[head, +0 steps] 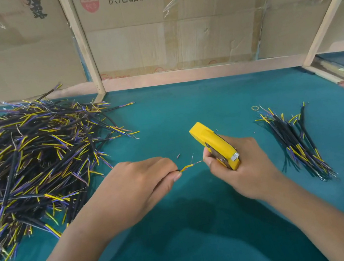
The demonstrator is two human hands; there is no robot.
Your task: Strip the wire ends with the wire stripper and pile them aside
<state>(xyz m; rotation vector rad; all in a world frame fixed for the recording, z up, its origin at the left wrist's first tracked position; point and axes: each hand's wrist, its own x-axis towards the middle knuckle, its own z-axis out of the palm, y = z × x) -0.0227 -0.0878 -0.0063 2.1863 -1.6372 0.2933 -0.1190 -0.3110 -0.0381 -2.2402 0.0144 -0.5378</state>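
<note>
Left hand [142, 178] pinches the wire [186, 167], long axis running rightward to the wire stripper [215, 145] gripped by right hand [241, 168]; small pile [296, 141] lies right.

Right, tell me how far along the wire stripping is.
Done, apparently: a small pile lies at the right. In hand: the left hand pinches one wire, its bare end toward the yellow stripper gripped by the right hand. Left: the big heap.
</note>
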